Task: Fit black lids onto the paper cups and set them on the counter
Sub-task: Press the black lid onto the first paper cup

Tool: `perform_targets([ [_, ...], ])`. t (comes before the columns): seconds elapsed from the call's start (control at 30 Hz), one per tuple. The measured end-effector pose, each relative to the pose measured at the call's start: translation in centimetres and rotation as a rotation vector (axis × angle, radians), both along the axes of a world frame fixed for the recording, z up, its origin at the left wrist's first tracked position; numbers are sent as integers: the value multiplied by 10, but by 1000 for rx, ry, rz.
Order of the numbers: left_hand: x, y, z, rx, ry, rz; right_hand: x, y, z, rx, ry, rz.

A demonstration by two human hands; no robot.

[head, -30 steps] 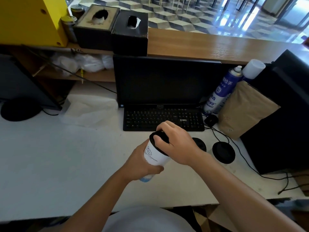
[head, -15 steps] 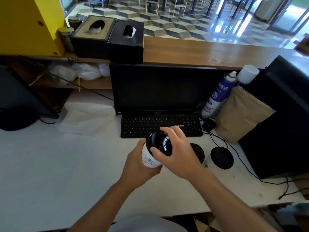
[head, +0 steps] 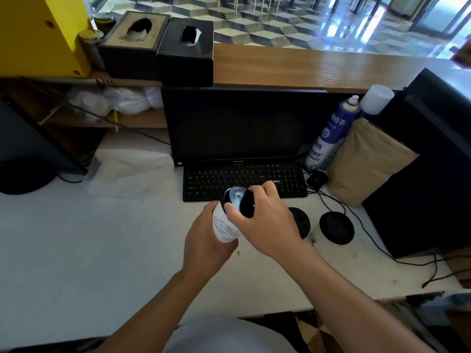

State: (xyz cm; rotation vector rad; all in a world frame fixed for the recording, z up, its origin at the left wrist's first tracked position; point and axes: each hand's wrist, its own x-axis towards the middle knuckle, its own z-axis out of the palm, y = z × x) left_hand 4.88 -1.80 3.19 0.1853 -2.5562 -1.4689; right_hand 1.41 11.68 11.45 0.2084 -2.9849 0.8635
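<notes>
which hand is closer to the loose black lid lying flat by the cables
Right. The right hand presses the lid on the paper cup, just left of the loose black lid on the counter. The left hand holds the cup from its far side, farther away.

We see daylight glaring off the glossy tiled floor (head: 331,24) at upper right, the white bench (head: 76,250) evenly bright with soft shadows, straight edges bowing toward the corners, and slight softness throughout
</notes>
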Motion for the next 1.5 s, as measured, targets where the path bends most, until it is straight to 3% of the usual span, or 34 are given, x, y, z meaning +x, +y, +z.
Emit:
perform_targets([
  [0.2,-3,-10,6,165,-75,-153,-5,5,14,-40,86,77],
  [0.3,-7,-20,15,315,-149,-415,-12,15,21,-69,30,206],
  [0.47,-15,-40,17,623,-459,-927,-23,29,32,-124,-53,477],
  [0.63,-22,-42,16,795,-645,-1228,-22,24,28,-253,-30,600],
  [0.73,-20,-40,11,764,-640,-1114,-25,25,20,-236,-97,595],
  [0.87,-17,-21,7,199,-313,-470,-31,27,8,-10,-197,263],
  [0.97,-14,-9,3,81,-262,-303,-34,22,1,92,-277,122],
  [1.07,-15,-9,0,102,-287,-301,-34,19,2,143,-180,122],
  [1.2,-15,-13,10,257,-282,-431,-33,24,16,140,-114,283],
  [1.4,-16,-31,19,709,-564,-937,-32,30,32,-17,-87,556],
  [1.47,-17,-29,20,649,-541,-924,-30,29,28,-40,-32,569],
  [1.5,-18,-25,19,535,-479,-818,-29,29,24,-42,-6,536],
])
